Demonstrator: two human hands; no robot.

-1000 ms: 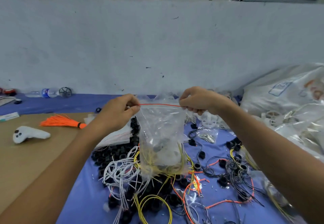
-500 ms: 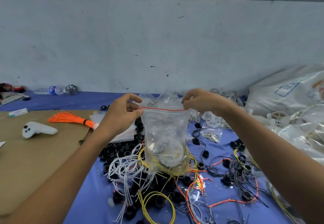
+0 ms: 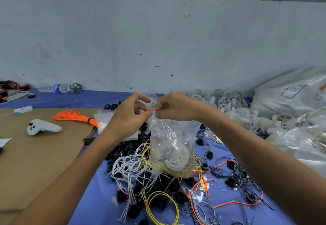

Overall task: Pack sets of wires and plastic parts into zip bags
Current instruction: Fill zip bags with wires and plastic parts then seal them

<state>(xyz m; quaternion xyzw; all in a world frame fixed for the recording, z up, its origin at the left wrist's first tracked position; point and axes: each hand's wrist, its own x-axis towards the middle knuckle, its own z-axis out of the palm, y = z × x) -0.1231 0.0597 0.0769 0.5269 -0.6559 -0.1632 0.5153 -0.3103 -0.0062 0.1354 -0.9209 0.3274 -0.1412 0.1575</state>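
A clear zip bag with a red zip strip hangs in front of me, holding yellow wires and a white plastic wheel at its bottom. My left hand and my right hand both pinch the bag's red top edge, close together, with only a short bit of strip showing between them. Under the bag lie loose white wires, yellow wires, orange wires and a heap of black plastic rings on the blue cloth.
White plastic wheels pile up at the back right, beside big plastic sacks. At left, brown cardboard carries a white controller and an orange wire bundle. A water bottle lies by the wall.
My hands have come together along the bag's red top, from wide apart to almost touching. The bag has sunk a little toward the wire heap.
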